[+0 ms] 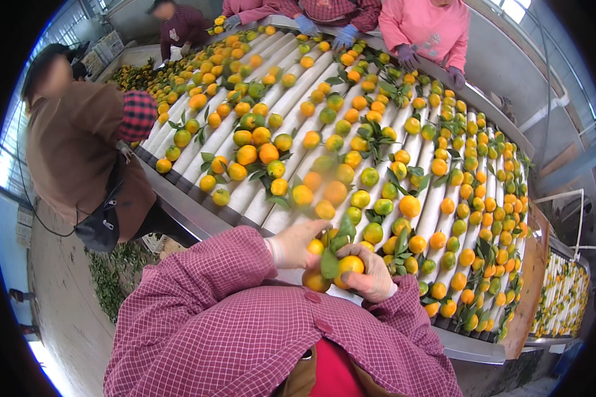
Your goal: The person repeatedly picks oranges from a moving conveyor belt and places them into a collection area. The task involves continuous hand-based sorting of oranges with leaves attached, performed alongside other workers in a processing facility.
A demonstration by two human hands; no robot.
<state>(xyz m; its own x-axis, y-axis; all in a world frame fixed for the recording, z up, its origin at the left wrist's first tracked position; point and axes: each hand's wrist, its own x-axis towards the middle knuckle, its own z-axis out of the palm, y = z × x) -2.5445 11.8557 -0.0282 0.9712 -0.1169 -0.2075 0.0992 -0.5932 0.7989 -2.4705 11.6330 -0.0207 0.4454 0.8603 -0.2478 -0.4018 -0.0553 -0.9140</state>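
My right hand (pixel 372 278), in a thin striped glove, grips an orange mandarin (pixel 351 265) close to my chest. Green leaves (pixel 330 264) hang in front of that fruit, and a second mandarin (pixel 315 281) sits just beneath them. On the other side of the leaves is my left hand (pixel 294 245), also gloved, its thumb against the leafy bunch and its forefinger stretched forward. Whether its fingers pinch a stem is hidden. Both hands are over the near edge of a white roller conveyor (pixel 273 218), where orange and green mandarins (pixel 372 232) lie, some with leaves.
A metal rail (pixel 179 208) borders the conveyor. At my left stands a person in brown (pixel 87 154); several gloved co-workers (pixel 422 34) line the far side. Cut leaves (pixel 111 278) cover part of the floor. Another fruit-covered roller conveyor (pixel 558 297) is at right, past a wooden board (pixel 529 288).
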